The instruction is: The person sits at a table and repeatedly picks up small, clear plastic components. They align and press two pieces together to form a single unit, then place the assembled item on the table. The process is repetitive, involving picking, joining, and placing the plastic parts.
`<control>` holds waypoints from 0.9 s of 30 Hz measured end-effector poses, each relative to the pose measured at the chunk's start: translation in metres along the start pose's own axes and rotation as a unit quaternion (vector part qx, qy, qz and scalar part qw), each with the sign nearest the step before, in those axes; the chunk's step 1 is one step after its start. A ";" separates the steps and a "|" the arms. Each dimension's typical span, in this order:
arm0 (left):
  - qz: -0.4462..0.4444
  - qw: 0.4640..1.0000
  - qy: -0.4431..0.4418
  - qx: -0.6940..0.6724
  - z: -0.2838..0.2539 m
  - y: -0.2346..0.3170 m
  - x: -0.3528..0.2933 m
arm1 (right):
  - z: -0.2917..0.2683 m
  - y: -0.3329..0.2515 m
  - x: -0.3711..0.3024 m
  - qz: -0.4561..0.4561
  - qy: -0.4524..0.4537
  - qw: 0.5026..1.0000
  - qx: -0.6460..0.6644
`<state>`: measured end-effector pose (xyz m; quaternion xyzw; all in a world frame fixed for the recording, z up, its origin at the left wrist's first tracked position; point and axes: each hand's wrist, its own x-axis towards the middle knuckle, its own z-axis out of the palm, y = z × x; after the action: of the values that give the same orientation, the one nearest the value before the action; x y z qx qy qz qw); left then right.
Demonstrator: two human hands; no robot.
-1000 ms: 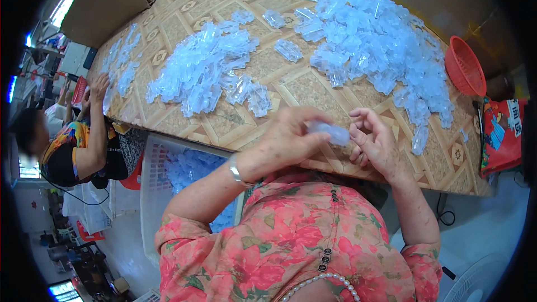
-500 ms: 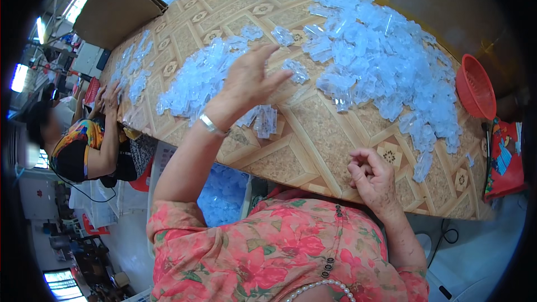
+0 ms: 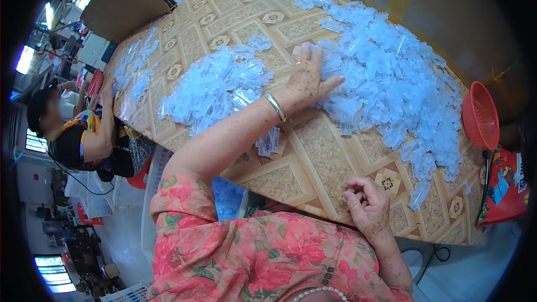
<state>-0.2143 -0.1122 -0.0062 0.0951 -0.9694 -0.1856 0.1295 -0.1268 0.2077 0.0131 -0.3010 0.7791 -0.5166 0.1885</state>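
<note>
While a red basket (image 3: pixel 480 115) flanks the plastic pile (image 3: pixel 391 72), left grip (image 3: pixel 306 85) spreads loose; right grip (image 3: pixel 368 209) is unclear.

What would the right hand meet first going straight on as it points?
The right hand would probably meet the large pile of clear plastic pieces, though the hand's height above the tabletop is unclear.
</note>
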 end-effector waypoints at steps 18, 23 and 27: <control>-0.006 0.973 -0.054 0.227 -0.050 -0.037 -0.005 | -0.003 -0.006 0.004 -0.011 -0.011 1.000 -0.014; 0.023 0.976 -0.086 0.198 -0.052 -0.027 -0.019 | -0.002 -0.003 0.002 0.001 -0.011 1.000 -0.010; 0.064 0.982 -0.106 0.139 -0.061 -0.023 -0.038 | -0.002 -0.005 0.003 -0.007 -0.010 1.000 -0.024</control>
<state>-0.1576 -0.1445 0.0318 0.0298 -0.9981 -0.0492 0.0229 -0.1285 0.2053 0.0186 -0.3159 0.7874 -0.4958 0.1854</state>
